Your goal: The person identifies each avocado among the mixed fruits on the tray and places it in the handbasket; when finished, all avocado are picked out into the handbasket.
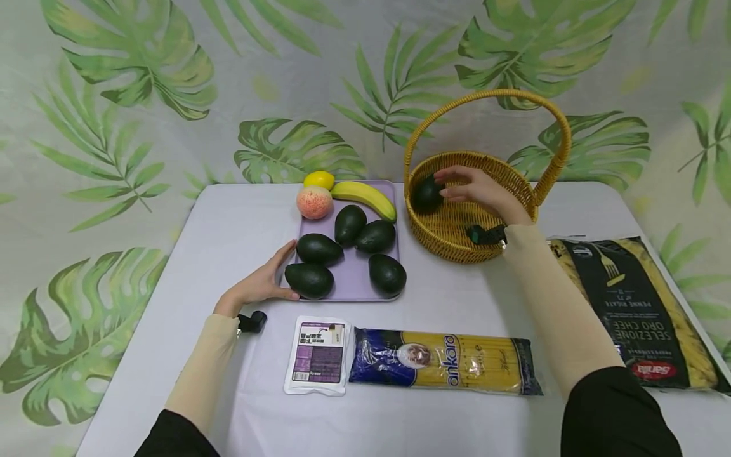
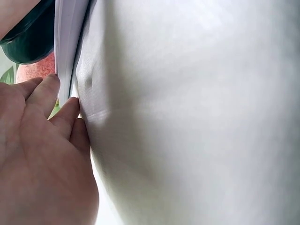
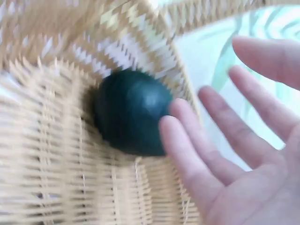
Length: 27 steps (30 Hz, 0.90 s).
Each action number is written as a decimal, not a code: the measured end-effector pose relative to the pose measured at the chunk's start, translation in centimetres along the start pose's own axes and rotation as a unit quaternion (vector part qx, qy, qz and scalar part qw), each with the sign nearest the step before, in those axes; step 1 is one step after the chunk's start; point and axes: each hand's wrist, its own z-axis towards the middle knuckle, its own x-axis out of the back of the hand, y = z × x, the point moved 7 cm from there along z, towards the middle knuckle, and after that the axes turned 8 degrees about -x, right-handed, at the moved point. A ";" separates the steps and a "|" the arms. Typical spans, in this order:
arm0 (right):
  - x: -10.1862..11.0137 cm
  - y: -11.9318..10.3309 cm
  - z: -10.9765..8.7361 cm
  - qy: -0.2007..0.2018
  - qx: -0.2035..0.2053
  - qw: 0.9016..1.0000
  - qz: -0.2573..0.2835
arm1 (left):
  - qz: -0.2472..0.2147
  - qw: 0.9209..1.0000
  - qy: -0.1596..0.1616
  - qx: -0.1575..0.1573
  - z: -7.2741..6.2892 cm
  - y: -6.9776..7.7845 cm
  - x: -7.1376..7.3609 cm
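My right hand (image 1: 476,189) is over the wicker basket (image 1: 451,252), its fingers spread and holding nothing. Beside its fingertips a dark green avocado (image 3: 133,112) lies in the basket against the woven wall. At the near left corner of the purple tray (image 1: 351,291), my left hand (image 1: 257,282) touches the edge with extended fingers and thumb; the left wrist view shows fingertips (image 2: 70,105) along the tray's side. Several avocados (image 1: 309,281) rest on this tray, along with a banana (image 1: 365,197), a yellow lemon (image 1: 318,180) and a pinkish peach (image 1: 314,202).
In front of the tray lie a flat white-and-purple packet (image 1: 317,355) and a long bag of spaghetti (image 1: 445,358). A large bag of penne (image 1: 645,311) is at the right table edge. The basket's tall handle (image 1: 497,94) arches above it.
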 end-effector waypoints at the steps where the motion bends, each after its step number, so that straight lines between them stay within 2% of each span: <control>1: -0.3 0.2 0.0 -0.011 0.004 1.000 0.004 | 0.001 1.000 0.000 -0.001 0.0 -0.1 0.0; 7: -3.8 -0.7 -1.2 -0.087 0.037 0.995 0.025 | 0.007 1.000 -0.003 0.009 -0.1 -0.5 0.0; 13: -9.2 -3.1 -2.1 -0.161 0.087 0.983 -0.008 | 0.008 1.000 -0.006 0.011 -0.2 -0.4 0.0; 18: -14.6 -4.8 -2.2 -0.239 0.127 0.962 -0.034 | 0.007 1.000 -0.005 0.008 -0.2 -0.3 0.0; 21: -17.9 -5.3 -1.9 -0.280 0.153 0.945 -0.069 | 0.005 1.000 -0.005 0.009 -0.1 -0.3 0.0; 25: -21.7 -5.6 -1.5 -0.311 0.199 0.920 -0.133 | 0.005 1.000 -0.007 0.012 -0.1 -0.3 -0.1; 27: -23.2 -5.5 -1.2 -0.316 0.211 0.911 -0.159 | 0.005 1.000 -0.008 0.014 -0.1 -0.3 -0.1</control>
